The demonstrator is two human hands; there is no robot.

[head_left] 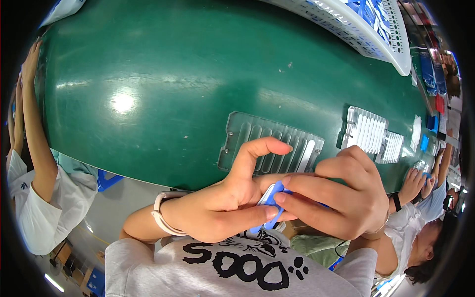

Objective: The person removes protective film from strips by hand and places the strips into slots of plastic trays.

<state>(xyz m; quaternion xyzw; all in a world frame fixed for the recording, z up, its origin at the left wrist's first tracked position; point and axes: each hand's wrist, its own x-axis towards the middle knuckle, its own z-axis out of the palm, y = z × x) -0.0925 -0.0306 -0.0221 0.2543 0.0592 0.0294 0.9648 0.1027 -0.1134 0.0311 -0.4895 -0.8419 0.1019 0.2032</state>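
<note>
Close to my body, my left hand (222, 200) pinches several flat blue and white strips (269, 198) under its thumb, while its index finger is raised and curved. My right hand (344, 195) grips the blue end of the same strips between thumb and fingers. Parts of the strips are hidden by my fingers. Just beyond both hands lies a clear slotted tray (242, 123) on the green table. A single white strip (307, 154) rests in its right-hand slot, and the slots to its left show no white piece.
Farther right sit two more clear trays (350, 123) with white strips in their slots. At the top right stands a white perforated basket (391, 54) of blue and white pieces. Another person's arm (37, 114) rests at the table's left edge; another person's hands (414, 184) work at the right.
</note>
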